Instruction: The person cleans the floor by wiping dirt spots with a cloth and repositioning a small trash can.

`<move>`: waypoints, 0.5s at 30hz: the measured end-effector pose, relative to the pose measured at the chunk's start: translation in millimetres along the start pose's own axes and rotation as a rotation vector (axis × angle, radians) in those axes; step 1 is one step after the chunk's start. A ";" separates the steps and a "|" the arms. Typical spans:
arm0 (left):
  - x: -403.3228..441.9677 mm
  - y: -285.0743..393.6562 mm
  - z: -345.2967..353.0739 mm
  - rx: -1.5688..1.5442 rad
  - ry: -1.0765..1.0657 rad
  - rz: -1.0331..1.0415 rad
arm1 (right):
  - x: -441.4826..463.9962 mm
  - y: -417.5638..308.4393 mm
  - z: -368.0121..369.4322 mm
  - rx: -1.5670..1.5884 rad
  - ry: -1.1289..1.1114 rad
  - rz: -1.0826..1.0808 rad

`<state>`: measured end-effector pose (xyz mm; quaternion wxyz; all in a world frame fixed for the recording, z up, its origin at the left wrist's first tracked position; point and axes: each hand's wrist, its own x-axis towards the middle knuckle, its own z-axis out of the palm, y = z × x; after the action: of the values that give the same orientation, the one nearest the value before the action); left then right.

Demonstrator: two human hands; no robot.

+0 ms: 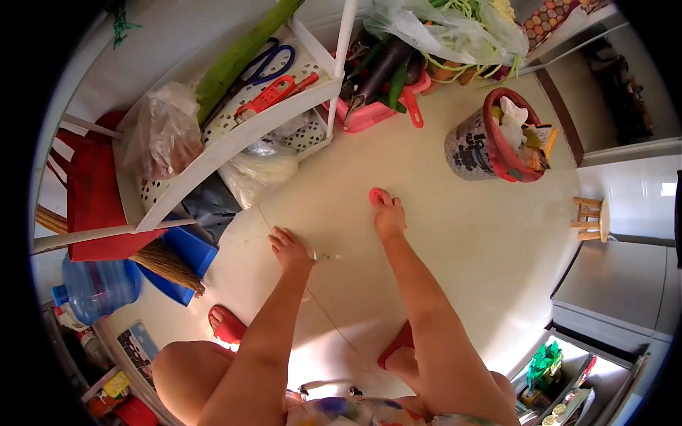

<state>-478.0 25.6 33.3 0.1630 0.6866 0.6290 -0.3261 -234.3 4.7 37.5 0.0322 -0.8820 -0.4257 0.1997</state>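
My right hand (388,216) is closed over a small red, roundish thing (379,196) low over the pale tiled floor (426,277); most of it hides under my fingers, and its kind I cannot make out. To the left, my left hand (290,248) lies at the floor with its fingers apart and holds nothing. Dark specks of debris (325,257) lie just right of that hand. Red slippers (228,325) are on my feet, below my hands.
A white shelf rack (245,138) at upper left bears scissors (273,60) and bags. A pink basket (362,117) of vegetables stands at the back. A filled trash bin (472,145) is at right. A broom (174,266) and blue dustpan (195,248) lie left, near a water jug (103,284).
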 end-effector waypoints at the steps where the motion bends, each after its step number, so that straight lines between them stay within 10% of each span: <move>1: -0.4 0.4 -1.8 -0.002 -0.001 -0.003 | -7.1 -8.2 -13.7 0.120 -0.075 0.076; 2: -0.2 -0.5 -1.0 -0.003 0.008 -0.001 | 20.6 32.0 30.7 -0.184 0.117 -0.308; 8: 2.5 -2.1 5.4 -0.017 0.029 0.006 | 63.7 28.2 -2.4 -0.353 0.028 0.065; 15: 0.6 -1.2 0.4 -0.005 0.030 -0.005 | 21.1 29.1 18.4 -0.186 0.032 -0.129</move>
<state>-479.2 26.1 32.8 0.1543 0.6894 0.6340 -0.3146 -208.1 0.2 7.2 -0.0300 -0.8551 -0.4976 0.1428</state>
